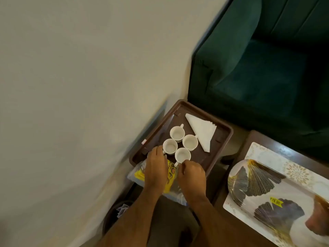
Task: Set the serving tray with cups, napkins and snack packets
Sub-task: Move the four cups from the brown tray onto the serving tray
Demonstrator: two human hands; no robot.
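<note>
A brown serving tray (224, 132) sits low beside the wall. Several white cups (177, 133) stand clustered in its middle. Folded white napkins (203, 130) lie fanned in a triangle to their right. My right hand (192, 173) pinches the handle of the nearest cup (182, 155). My left hand (156, 165) rests flat, fingers spread, on a clear bag holding yellow snack packets (138, 173) at the tray's near edge, its fingertips by the left cup (170, 146).
A dark green sofa (267, 68) stands behind the tray. At right, a dark wooden table (252, 138) carries a patterned white tray (293, 172) with leaf-design plates. A plain wall (80, 77) fills the left. A dark round bin (114, 216) sits below.
</note>
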